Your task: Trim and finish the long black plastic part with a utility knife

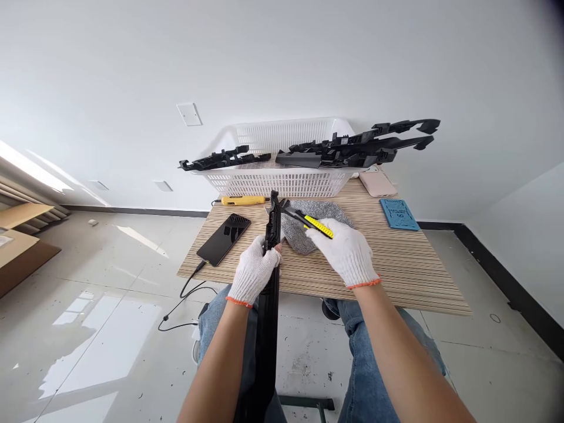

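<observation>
My left hand (pixel 256 264), in a white knit glove, is closed around a long black plastic trim piece (pixel 267 329). The piece stands nearly upright in view, from my lap to over the table edge, with a clipped, notched upper end. In my gloved right hand (pixel 346 247) is a utility knife (pixel 318 225) with a yellow and black handle. Its front end points left at the upper part of the trim piece; whether the blade touches it I cannot tell. Beneath the knife, a grey cloth (pixel 304 236) lies on the table.
A white plastic basket (pixel 282 185) with several black trim pieces (pixel 365 147) stands at the table's back. On the striped wooden table (pixel 396 270) lie a yellow tool (pixel 243 200), a black phone (pixel 224 239) with a cable, a blue card-like item (pixel 399 214) and a pink item (pixel 378 183).
</observation>
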The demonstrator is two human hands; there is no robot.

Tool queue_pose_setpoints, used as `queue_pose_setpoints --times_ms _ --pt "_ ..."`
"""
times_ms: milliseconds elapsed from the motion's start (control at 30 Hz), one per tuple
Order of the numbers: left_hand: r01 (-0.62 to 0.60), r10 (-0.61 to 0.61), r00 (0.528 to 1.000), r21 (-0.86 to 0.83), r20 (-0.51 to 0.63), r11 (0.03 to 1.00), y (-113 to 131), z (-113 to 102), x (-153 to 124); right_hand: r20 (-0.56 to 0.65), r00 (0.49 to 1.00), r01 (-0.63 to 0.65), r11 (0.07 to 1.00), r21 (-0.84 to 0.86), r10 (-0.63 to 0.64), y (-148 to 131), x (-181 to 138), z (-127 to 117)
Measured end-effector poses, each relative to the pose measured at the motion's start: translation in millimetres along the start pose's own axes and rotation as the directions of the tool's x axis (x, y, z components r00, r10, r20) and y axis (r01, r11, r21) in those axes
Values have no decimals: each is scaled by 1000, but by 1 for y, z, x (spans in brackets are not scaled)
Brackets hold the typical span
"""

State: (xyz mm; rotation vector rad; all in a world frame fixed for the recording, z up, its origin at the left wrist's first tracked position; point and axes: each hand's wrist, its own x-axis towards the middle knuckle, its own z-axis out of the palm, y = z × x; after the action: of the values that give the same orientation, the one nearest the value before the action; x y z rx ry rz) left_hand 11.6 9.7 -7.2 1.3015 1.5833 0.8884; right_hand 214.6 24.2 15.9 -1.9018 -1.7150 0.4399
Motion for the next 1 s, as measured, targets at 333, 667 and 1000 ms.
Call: queue_pose_setpoints --times_ms 333,667,1000 --pt "25 -24 999 42 -24 999 7 1 -3 -244 897 -413 896 -165 369 37 10 -16" --pt "-132 136 984 38 -116 991 9 15 -11 -78 988 104 949 -297 -133 12 9 29" --pt "-45 46 996 9 -79 999 16 43 7 193 981 63 974 -219 -20 -3 -1 12"
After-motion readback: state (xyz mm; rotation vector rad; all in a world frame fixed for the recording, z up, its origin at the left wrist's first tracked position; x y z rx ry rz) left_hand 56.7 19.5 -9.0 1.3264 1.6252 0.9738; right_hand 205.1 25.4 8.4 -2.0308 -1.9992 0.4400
